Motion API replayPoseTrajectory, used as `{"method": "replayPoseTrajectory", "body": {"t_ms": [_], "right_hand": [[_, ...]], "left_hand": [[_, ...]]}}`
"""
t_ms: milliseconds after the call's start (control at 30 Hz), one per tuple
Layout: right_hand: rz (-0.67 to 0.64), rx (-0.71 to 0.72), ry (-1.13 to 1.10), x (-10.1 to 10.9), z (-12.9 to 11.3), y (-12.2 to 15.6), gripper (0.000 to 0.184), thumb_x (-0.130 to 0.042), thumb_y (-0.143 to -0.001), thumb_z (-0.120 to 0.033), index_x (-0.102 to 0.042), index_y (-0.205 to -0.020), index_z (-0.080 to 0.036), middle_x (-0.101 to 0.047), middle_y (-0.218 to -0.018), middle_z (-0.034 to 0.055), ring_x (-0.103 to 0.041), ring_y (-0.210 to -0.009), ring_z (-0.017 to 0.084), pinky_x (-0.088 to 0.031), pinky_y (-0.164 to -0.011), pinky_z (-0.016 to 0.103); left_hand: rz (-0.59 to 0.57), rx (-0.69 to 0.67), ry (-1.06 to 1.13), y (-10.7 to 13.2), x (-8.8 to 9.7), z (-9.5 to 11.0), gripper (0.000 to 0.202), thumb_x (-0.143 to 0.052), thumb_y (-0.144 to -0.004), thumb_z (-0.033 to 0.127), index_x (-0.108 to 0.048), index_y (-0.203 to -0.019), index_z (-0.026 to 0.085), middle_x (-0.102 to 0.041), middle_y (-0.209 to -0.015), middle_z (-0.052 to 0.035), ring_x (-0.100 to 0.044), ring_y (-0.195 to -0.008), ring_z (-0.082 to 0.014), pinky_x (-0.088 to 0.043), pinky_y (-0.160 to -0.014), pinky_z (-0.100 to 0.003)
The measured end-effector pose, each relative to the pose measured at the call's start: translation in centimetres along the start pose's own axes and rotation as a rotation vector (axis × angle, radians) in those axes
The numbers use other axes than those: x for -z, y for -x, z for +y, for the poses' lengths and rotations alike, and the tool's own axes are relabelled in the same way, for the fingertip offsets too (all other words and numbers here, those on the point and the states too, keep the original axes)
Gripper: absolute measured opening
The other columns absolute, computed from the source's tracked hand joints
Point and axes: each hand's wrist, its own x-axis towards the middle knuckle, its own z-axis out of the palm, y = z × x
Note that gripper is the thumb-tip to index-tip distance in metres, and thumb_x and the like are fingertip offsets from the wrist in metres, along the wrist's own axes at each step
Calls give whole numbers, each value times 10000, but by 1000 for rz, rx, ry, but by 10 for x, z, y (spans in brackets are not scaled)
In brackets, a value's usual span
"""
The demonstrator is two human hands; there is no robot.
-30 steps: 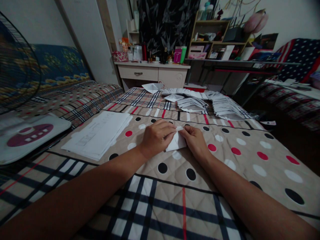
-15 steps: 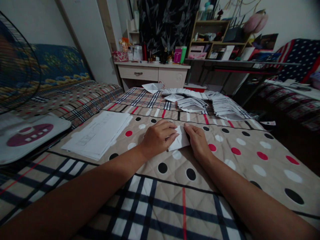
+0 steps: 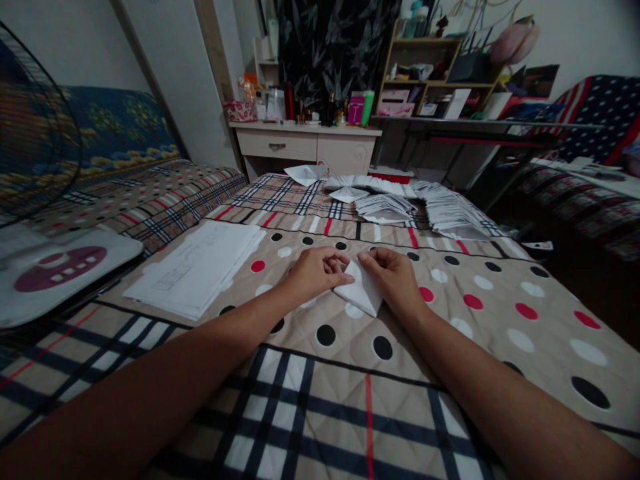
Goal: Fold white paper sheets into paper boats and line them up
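Note:
A small white folded paper lies on the bedspread between my hands, one corner pointing toward me. My left hand has its fingers curled, and its thumb and fingertips meet the paper's left edge. At the paper's upper right, my right hand pinches it between thumb and bent fingers, hiding part of that side. Left of my hands rests a stack of flat white sheets with faint print on top.
Rows of folded paper pieces stand at the far part of the bedspread. A single folded piece lies farther back. At the left are a white item with a purple oval and a fan. A white dresser stands behind.
The folded paper has turned, so a corner now points toward me. My left fingers have drawn back a little to the left and curled; my right hand has shifted slightly.

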Motion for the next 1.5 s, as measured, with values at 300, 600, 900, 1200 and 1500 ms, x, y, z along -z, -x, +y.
{"method": "replayPoseTrajectory", "body": {"t_ms": [300, 600, 900, 1200, 1500], "right_hand": [[-16, 11, -23, 0, -1, -2, 249, -701, -691, -407, -651, -707, -164, -637, -624, 15, -520, -532, 131, -365, -481, 245], [107, 16, -76, 3, 0, -2, 220, -693, -711, -370, -659, -757, -158, -644, -666, 28, -520, -561, 134, -369, -504, 248], [105, -4, -238, 0, 0, -1, 325, -747, -703, -404, -645, -907, -172, -691, -774, 34, -584, -626, 148, -438, -560, 254], [-91, -72, -152, -1, -5, 0, 448, -807, -619, -344, -602, -970, -155, -608, -551, -39, -509, -446, 106, -368, -452, 220], [-126, -80, -158, -3, -7, 2, 501, -817, -601, -372, -585, -993, -164, -666, -707, 10, -549, -506, 123, -422, -458, 239]], "left_hand": [[14, 28, 48, 2, -2, 1, 410, -825, -579, 177, -610, -925, 139, -603, -681, 35, -556, -561, -79, -441, -509, -194], [24, 41, -29, 1, -2, 2, 277, -769, -678, 312, -632, -852, 146, -648, -737, 1, -575, -616, -97, -467, -564, -222], [44, 257, 314, 1, -2, 12, 258, -718, -706, 127, -556, -904, 150, -605, -553, 58, -574, -421, -87, -482, -447, -198], [264, 226, 433, -1, 4, 12, 237, -728, -711, 211, -571, -867, 126, -622, -526, 33, -559, -400, -78, -417, -390, -149], [214, 167, 367, -4, 4, 1, 282, -681, -773, 367, -657, -908, 121, -657, -649, 4, -580, -478, -82, -461, -437, -168]]}}
